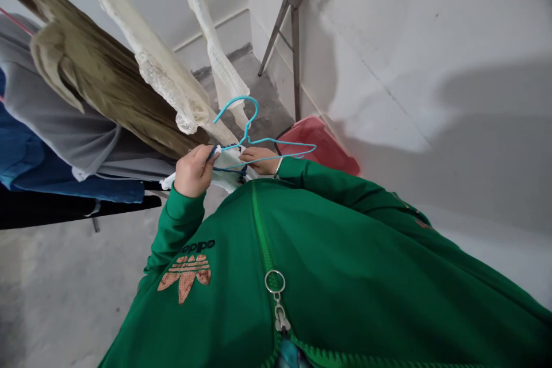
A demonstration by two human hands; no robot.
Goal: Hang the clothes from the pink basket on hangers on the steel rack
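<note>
The white garment is clamped by the left hand; the right hand's grip is unclear; the turquoise hanger is best eased without stretching the neckline.

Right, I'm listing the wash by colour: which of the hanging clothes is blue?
The blue garment, at the picture's left edge between the grey one and something black; the olive one hangs past the grey.
</note>
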